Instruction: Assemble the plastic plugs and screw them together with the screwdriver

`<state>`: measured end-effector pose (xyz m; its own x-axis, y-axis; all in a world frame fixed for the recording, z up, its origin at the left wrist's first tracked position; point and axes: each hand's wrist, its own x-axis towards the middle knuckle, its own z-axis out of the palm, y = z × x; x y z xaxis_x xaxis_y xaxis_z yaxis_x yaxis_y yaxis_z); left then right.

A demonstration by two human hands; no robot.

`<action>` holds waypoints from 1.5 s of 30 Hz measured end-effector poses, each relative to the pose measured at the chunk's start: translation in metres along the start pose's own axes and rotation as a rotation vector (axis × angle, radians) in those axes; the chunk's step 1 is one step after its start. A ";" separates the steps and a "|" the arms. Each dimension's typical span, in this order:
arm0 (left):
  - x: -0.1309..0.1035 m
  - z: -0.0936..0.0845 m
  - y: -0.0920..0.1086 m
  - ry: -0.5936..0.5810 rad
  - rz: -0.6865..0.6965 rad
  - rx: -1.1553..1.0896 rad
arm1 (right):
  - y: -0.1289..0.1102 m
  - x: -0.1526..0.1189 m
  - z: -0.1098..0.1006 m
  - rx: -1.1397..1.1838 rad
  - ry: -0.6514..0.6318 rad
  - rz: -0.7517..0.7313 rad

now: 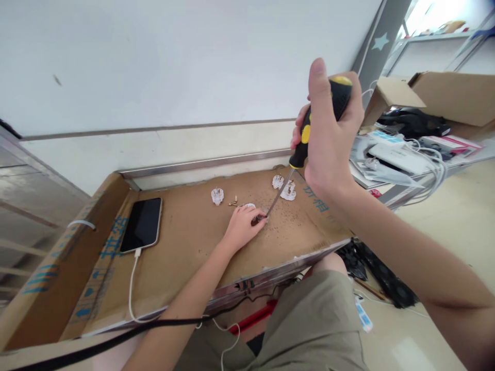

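My right hand point(328, 118) is wrapped round the black and yellow handle of a screwdriver point(299, 153), thumb pointing up. The screwdriver slants down to the left, its metal shaft ending beside the fingertips of my left hand point(244, 226). Those fingers are closed on a small, partly dark piece against the cardboard; they cover most of it, so its kind is unclear. Beyond the hand lie small metal parts point(233, 202) and a clear white plug piece point(217, 196) with metal pins. Two similar pieces, a smaller plug piece point(277, 181) and a larger plug piece point(288, 190), sit behind the shaft.
Cardboard point(185, 247) lines the low bench, with dark specks scattered on it. At the left lies a phone point(142, 225) with a white cable point(132, 288). A black cord point(154, 323) crosses the front. On the right, a cluttered table holds white cables point(436, 165) and a cardboard box point(456, 98).
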<state>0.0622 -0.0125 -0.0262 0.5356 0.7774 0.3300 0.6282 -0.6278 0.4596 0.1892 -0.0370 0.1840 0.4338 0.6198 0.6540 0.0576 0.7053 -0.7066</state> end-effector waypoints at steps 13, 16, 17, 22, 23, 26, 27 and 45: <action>-0.001 -0.001 0.001 0.000 0.009 -0.006 | 0.004 0.003 -0.008 -0.048 -0.236 -0.007; -0.001 -0.001 0.001 0.005 0.021 -0.005 | -0.007 0.010 -0.019 -0.254 -0.516 -0.147; -0.001 -0.001 0.000 0.004 0.024 -0.004 | -0.013 0.013 -0.023 -0.393 -0.607 -0.220; -0.002 -0.003 0.001 -0.004 0.030 -0.001 | -0.043 0.038 -0.033 -1.105 -0.673 -0.504; -0.002 -0.003 0.001 -0.001 0.028 -0.001 | -0.047 0.044 -0.034 -1.138 -0.727 -0.490; -0.002 -0.003 0.002 0.000 0.028 0.001 | -0.051 0.056 -0.034 -1.061 -0.993 -0.390; -0.003 -0.004 0.002 -0.001 0.029 0.000 | -0.051 0.058 -0.033 -1.059 -1.025 -0.381; -0.007 -0.012 0.001 -0.007 0.021 0.000 | -0.048 0.060 -0.011 -1.313 -0.728 -0.520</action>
<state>0.0528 -0.0182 -0.0181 0.5526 0.7637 0.3338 0.6168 -0.6441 0.4524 0.2221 -0.0376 0.2538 -0.3626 0.7131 0.6000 0.9261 0.3478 0.1462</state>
